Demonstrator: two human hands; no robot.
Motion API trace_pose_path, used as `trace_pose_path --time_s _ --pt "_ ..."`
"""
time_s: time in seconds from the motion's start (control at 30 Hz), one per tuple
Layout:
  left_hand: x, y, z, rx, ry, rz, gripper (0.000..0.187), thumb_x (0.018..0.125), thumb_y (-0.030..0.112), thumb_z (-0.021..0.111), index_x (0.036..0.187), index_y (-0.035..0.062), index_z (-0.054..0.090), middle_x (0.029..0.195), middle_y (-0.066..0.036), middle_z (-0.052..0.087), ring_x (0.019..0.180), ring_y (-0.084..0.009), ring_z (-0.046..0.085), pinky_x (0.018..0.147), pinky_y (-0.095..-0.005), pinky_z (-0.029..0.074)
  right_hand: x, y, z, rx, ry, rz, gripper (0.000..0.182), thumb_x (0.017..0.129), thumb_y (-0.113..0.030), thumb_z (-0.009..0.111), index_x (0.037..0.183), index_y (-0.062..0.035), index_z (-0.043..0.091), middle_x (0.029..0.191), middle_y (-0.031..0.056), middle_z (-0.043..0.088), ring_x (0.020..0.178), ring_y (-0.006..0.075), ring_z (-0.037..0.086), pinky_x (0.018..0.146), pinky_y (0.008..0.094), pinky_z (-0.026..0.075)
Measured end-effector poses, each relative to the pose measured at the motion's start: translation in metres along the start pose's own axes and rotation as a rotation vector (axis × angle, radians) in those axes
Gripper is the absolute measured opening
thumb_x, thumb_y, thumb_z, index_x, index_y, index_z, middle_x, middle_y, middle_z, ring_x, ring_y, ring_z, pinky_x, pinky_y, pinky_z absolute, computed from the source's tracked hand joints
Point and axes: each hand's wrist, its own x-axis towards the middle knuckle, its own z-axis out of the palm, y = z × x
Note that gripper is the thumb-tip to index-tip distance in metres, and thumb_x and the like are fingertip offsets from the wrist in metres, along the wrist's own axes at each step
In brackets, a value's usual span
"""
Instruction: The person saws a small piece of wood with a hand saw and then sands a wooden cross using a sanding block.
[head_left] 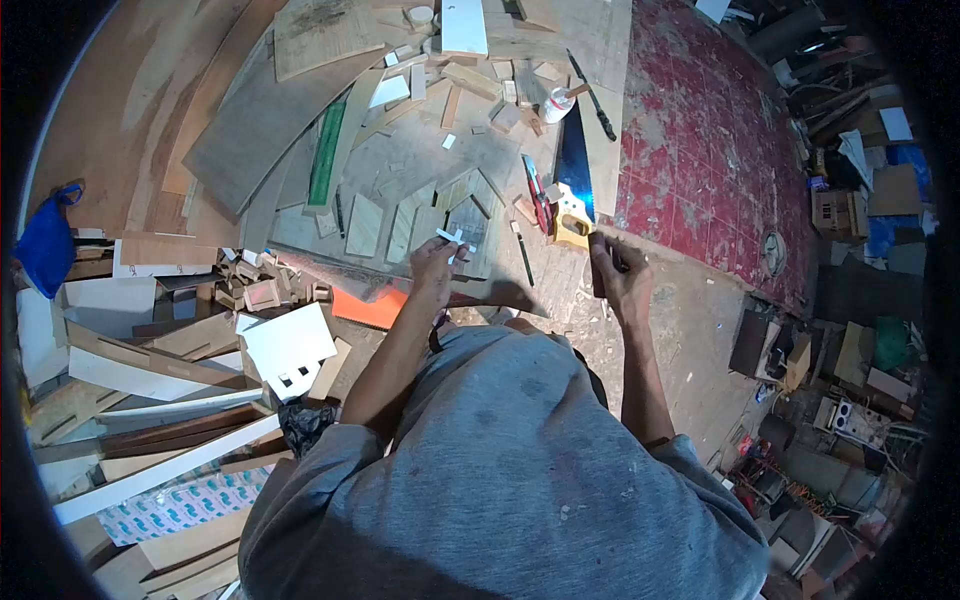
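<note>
My left hand (pixel 432 272) is closed on a small white cross-shaped piece (pixel 452 237), held above the near edge of the workbench (pixel 385 160). Beneath and beyond it lie several pale wood pieces (pixel 365 224) with angled ends. Off the bench's near right corner, my right hand (pixel 625 280) is closed around a narrow dark-brown strip (pixel 598 262), perhaps wood; its lower part is hidden. Just beyond that hand rests a handsaw (pixel 572 222) with a yellow handle. Beside the saw are a red-handled tool (pixel 541 205) and a slim dark pen-like stick (pixel 523 255).
A white bottle (pixel 555 106) and a long black-handled tool (pixel 603 122) lie farther back. Boards (pixel 250 130) and a green strip (pixel 326 150) cover the left. Offcuts (pixel 180 370) pile up at lower left. A worn red surface (pixel 700 150) spreads right, with clutter (pixel 860 420) beyond.
</note>
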Motion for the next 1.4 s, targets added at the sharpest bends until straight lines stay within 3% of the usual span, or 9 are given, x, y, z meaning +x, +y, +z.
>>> trace_pose_path --time_s 0.17,0.37,0.5,0.57,0.67,0.8,0.87,1.07,1.4 --pt "0.040 -0.037 -0.004 -0.079 0.120 -0.195 0.024 0.097 -0.004 0.058 0.120 -0.0095 0.058 0.107 -0.016 0.065 0.093 -0.0238 0.069 0.082 -0.0313 0.059 -0.014 0.038 0.020 -0.004 -0.005 0.004 0.045 0.085 -0.031 0.080 0.115 0.0015 0.074 0.098 0.0225 0.072 0.088 0.0276 0.072 0.080 0.0369 0.056" --pt "0.061 -0.034 0.029 -0.270 0.183 -0.172 0.038 0.096 -0.013 0.050 0.134 -0.0149 0.046 0.120 -0.020 0.059 0.108 -0.0294 0.065 0.098 -0.0326 0.059 -0.032 0.051 0.017 -0.012 -0.012 0.066 0.046 0.085 -0.031 0.080 0.115 0.0019 0.073 0.103 0.0220 0.072 0.090 0.0281 0.072 0.082 0.0372 0.057" --pt "0.067 -0.042 0.037 -0.273 0.209 -0.128 0.035 0.096 -0.012 0.051 0.130 -0.0135 0.048 0.118 -0.022 0.059 0.107 -0.0292 0.066 0.100 -0.0346 0.059 -0.039 0.056 0.010 -0.016 0.007 0.106 0.046 0.085 -0.031 0.080 0.116 0.0015 0.073 0.103 0.0212 0.072 0.090 0.0274 0.072 0.081 0.0373 0.057" --pt "0.070 -0.042 0.042 -0.162 0.356 -0.178 0.030 0.094 -0.004 0.063 0.124 -0.0082 0.056 0.104 -0.016 0.068 0.082 -0.0226 0.072 0.072 -0.0268 0.062 -0.041 0.056 0.007 -0.012 0.008 0.112 0.045 0.085 -0.031 0.080 0.116 0.0012 0.073 0.103 0.0211 0.072 0.090 0.0271 0.072 0.080 0.0372 0.057" --pt "0.061 -0.036 0.041 -0.066 0.336 -0.197 0.029 0.093 -0.004 0.065 0.121 -0.0071 0.057 0.102 -0.016 0.070 0.077 -0.0212 0.072 0.062 -0.0258 0.060 -0.041 0.058 0.004 -0.018 0.004 0.110 0.044 0.085 -0.030 0.080 0.115 0.0007 0.073 0.104 0.0209 0.072 0.090 0.0266 0.072 0.080 0.0370 0.057" --pt "0.070 -0.047 0.037 -0.128 0.355 -0.196 0.028 0.093 -0.002 0.065 0.120 -0.0062 0.058 0.103 -0.015 0.069 0.081 -0.0208 0.073 0.060 -0.0256 0.058 -0.043 0.055 0.005 0.006 -0.001 0.109 0.043 0.085 -0.029 0.080 0.116 0.0003 0.074 0.106 0.0207 0.072 0.091 0.0262 0.072 0.081 0.0371 0.057" --pt "0.069 -0.049 0.039 -0.159 0.394 -0.169 0.029 0.093 -0.005 0.063 0.120 -0.0018 0.056 0.112 -0.018 0.063 0.094 -0.0253 0.071 0.077 -0.0314 0.060 -0.044 0.058 0.007 0.005 -0.018 0.120 0.044 0.085 -0.030 0.080 0.116 0.0005 0.073 0.107 0.0209 0.072 0.092 0.0263 0.072 0.082 0.0371 0.057" --pt "0.059 -0.043 0.042 -0.200 0.312 -0.178 0.030 0.089 -0.015 0.055 0.117 -0.0045 0.055 0.113 -0.016 0.060 0.104 -0.0270 0.069 0.089 -0.0293 0.058 -0.049 0.054 0.007 -0.015 -0.064 0.170 0.046 0.085 -0.030 0.080 0.117 0.0013 0.072 0.110 0.0216 0.071 0.095 0.0268 0.072 0.084 0.0369 0.057" --pt "0.054 -0.041 0.044 -0.323 0.314 -0.137 0.027 0.088 -0.020 0.055 0.111 -0.0061 0.054 0.114 -0.016 0.057 0.108 -0.0293 0.067 0.102 -0.0339 0.057 -0.052 0.060 0.008 -0.012 -0.088 0.176 0.046 0.087 -0.031 0.079 0.119 0.0008 0.072 0.109 0.0203 0.073 0.096 0.0243 0.072 0.085 0.0341 0.057"
